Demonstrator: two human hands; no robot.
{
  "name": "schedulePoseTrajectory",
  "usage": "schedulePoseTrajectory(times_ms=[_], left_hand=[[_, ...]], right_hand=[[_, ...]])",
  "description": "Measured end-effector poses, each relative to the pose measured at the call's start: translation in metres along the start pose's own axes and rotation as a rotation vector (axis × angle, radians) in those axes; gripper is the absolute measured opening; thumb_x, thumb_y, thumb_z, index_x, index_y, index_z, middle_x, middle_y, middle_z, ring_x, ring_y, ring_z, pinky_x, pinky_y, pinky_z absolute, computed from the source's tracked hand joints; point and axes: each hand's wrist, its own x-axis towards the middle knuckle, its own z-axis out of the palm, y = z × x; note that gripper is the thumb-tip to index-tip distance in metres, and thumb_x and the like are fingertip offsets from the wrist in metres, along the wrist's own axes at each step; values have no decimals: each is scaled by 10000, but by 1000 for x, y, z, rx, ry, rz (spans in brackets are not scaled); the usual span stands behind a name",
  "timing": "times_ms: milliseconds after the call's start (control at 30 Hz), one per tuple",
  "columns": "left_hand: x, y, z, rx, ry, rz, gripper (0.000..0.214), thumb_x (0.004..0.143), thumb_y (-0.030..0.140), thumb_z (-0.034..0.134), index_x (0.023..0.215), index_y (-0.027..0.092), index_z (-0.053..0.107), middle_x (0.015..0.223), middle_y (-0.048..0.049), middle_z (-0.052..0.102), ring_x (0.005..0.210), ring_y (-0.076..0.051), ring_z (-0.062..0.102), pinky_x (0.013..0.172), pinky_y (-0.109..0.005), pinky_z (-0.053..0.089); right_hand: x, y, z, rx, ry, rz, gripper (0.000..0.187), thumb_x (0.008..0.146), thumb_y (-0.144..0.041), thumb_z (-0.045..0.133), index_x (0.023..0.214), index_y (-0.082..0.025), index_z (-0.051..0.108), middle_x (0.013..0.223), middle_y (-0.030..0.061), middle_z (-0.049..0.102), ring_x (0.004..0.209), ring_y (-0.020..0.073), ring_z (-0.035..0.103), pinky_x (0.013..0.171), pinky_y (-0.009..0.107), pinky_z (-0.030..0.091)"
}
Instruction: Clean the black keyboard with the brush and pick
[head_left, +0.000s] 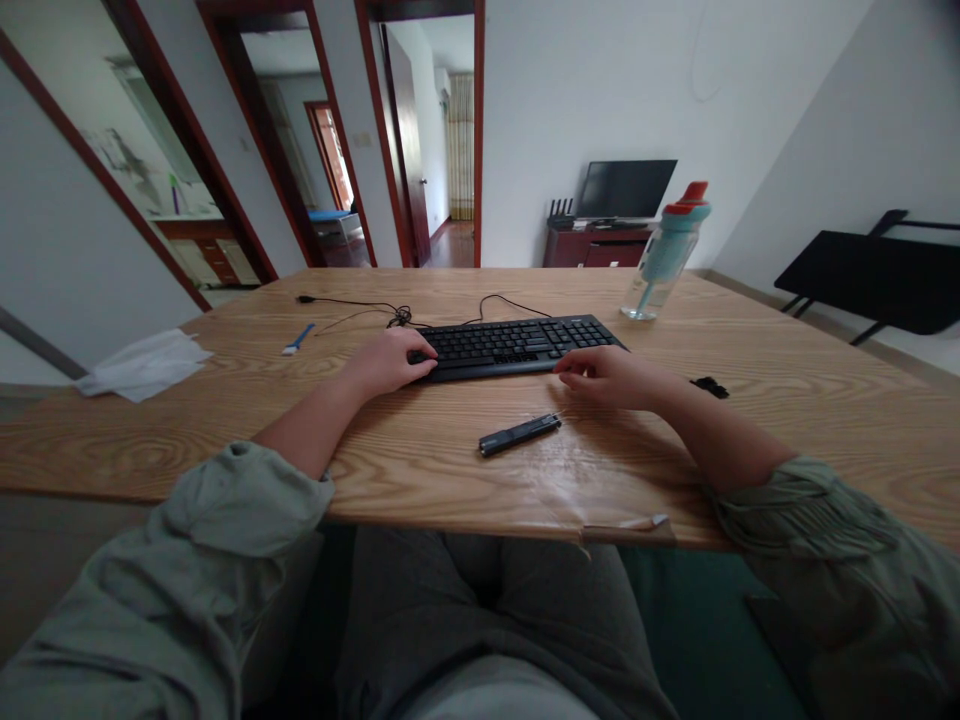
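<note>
A black keyboard [499, 347] lies on the wooden table, level and long side toward me. My left hand [390, 362] is closed around its left end, thumb along the front and fingers on the keys' side. At the right front corner, my right hand [604, 376] has its fingers bent and closed on the keyboard's edge; some fingertips are hidden. Nearer to me, apart from both hands, rests a dark, slim, folded tool-like object [520, 435]. The keyboard's black cable [401, 315] is bunched behind its left end, with a plug [305, 299] at the far left.
A small blue-and-white brush [298, 340] and a crumpled white tissue [146, 365] lie on the left. At back right stands a clear bottle [664, 255] with a red-and-teal lid. A small black item [709, 387] is beside my right forearm. The table's front edge [630, 530] has peeling film.
</note>
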Motion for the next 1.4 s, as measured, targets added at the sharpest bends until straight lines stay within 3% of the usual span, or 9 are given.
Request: schedulePoseTrajectory(times_ms=[100,300,667,833,933,1033,1133,1233,1400], left_hand=[[17,20,12,-63,58,50,248,861,352,626,985,202,780,1030,-55,759,939,-193,661,908,-312,499],[55,58,45,5,12,206,217,874,276,622,976,189,793,1039,-80,761,978,-222,671,928,-356,511],[59,56,52,20,17,242,223,874,265,600,948,178,791,1040,-84,758,960,-217,676,930,-356,518],[59,56,56,37,8,239,205,864,283,620,919,177,787,1005,-89,768,975,-232,674,933,-366,516],[59,56,50,63,25,228,214,873,276,602,930,188,788,991,-84,772,953,-228,675,910,-355,516],[51,47,32,34,45,206,225,870,290,608,965,198,791,995,-71,774,953,-217,676,907,-335,507],[29,24,8,-26,23,131,254,857,354,635,987,205,796,981,-54,775,913,-195,676,870,-304,497],[3,0,-8,-39,-32,-28,295,839,396,651,1000,199,802,904,-47,771,801,-171,658,759,-274,480],[-12,-14,-12,6,-103,-110,309,843,406,648,1026,213,806,870,-32,770,753,-148,640,697,-246,447]], right_hand=[[4,-2,3,-11,3,2,263,876,-336,582,1028,-189,738,851,49,718,692,160,594,637,275,428],[3,-3,4,5,-15,-19,266,873,-324,581,1050,-197,733,838,43,717,673,157,591,618,272,417],[-1,-5,-4,25,36,2,266,863,-339,596,1029,-196,745,818,55,708,660,164,576,621,294,413],[-3,14,-19,70,209,-2,335,871,-412,569,1033,-173,738,769,65,682,661,180,571,620,309,422],[-5,28,-29,101,318,49,361,871,-469,565,985,-171,732,769,79,678,684,198,575,614,320,427],[-8,39,-33,102,361,76,360,869,-493,565,950,-183,729,777,87,685,697,211,577,616,335,437],[-9,46,-30,90,349,70,356,877,-484,554,971,-189,729,806,86,701,703,211,588,621,337,448],[-8,49,-25,84,304,48,370,877,-494,541,978,-193,732,790,74,705,684,204,593,598,327,444],[-4,47,-17,66,259,3,366,856,-492,556,957,-193,741,815,71,715,686,198,609,622,333,460]])
